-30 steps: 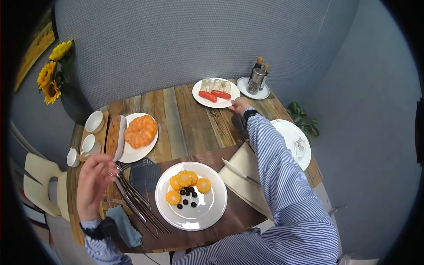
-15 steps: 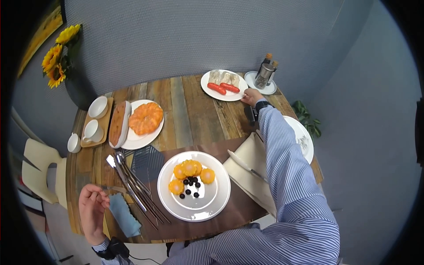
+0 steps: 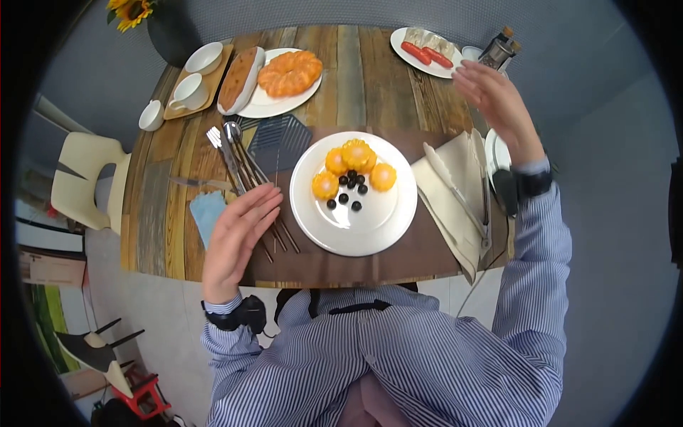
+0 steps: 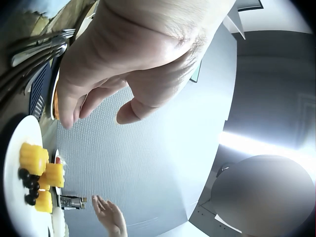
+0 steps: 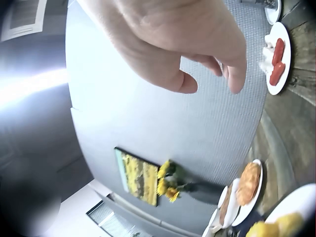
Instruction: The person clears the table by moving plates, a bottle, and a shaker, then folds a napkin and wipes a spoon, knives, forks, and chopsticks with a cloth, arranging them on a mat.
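Observation:
My left hand hovers over the table's front left, fingers extended and holding nothing, between a blue cloth and a white plate of corn pieces and black berries. Raised at the right, my right hand has its fingers spread loosely, with nothing in them. Just beyond its fingertips lies a plate with two red sausages and pale wrapped pieces. In the right wrist view the sausages are apart from the hand.
Forks, a spoon and chopsticks lie left of the plate. A beige napkin with a knife is at its right. Behind are an orange ring-shaped bread, a long loaf, white cups and bottles.
My right hand has let go of the sausage plate's rim and drawn back toward me. My left hand has moved right, closer to the corn plate. The head view has tilted downward.

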